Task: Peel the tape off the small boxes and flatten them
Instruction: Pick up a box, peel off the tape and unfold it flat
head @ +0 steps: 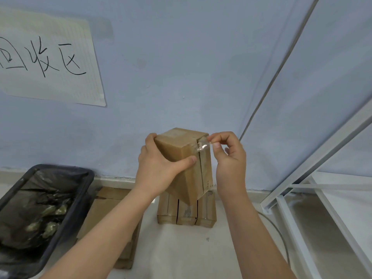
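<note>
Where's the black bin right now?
In the head view, the black bin sits at lower left against the wall, left of the flattened cardboard on the floor.

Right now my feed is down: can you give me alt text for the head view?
The left hand grips a small cardboard box upright while the right hand pinches a strip of clear tape lifted from its top seam. Below stand more taped boxes on the floor, a black-lined bin to the left, a handwritten paper sign on the wall.
</note>
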